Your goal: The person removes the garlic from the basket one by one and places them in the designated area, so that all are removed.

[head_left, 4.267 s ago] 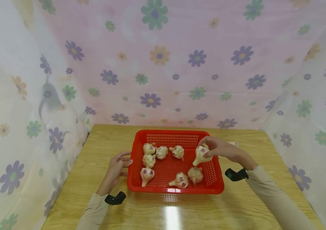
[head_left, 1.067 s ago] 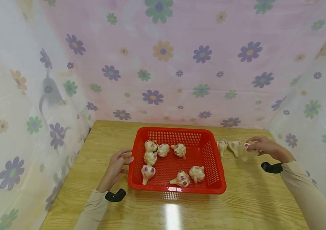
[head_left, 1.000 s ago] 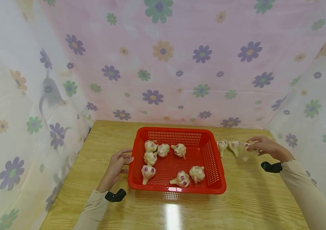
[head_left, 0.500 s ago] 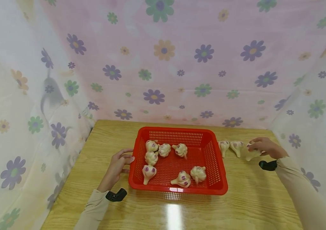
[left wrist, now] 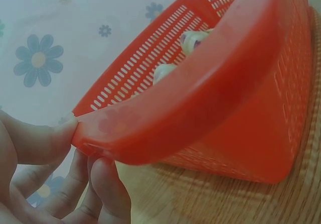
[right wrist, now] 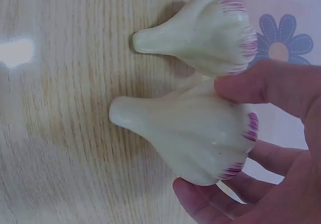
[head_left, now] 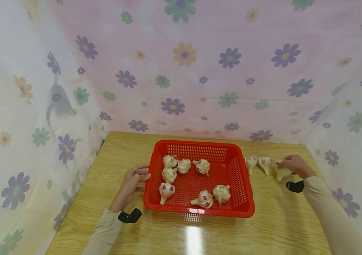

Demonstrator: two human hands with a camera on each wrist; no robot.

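My left hand (head_left: 131,186) grips the left rim of a red plastic basket (head_left: 200,211). In the left wrist view the thumb lies at the top of the rim (left wrist: 165,103) and fingers curl underneath. Right of the basket, my right hand (head_left: 298,166) holds a garlic bulb (head_left: 283,173) at the wooden table. The right wrist view shows thumb and fingertips on opposite sides of this garlic bulb (right wrist: 195,133), its stem pointing away from the palm. Beside it lies another garlic bulb (right wrist: 200,35) with purple streaks.
Several garlic bulbs lie in the basket, among them one at the front left (head_left: 166,191) and one at the front right (head_left: 221,193). Two bulbs (head_left: 265,164) (head_left: 250,164) rest in a row outside its right wall. Flowered cloth (head_left: 200,71) surrounds the wooden table (head_left: 155,233).
My right hand has carried a garlic bulb from over the basket's right end to the table on the right. Lately it has turned slightly there. My left hand has stayed on the rim.
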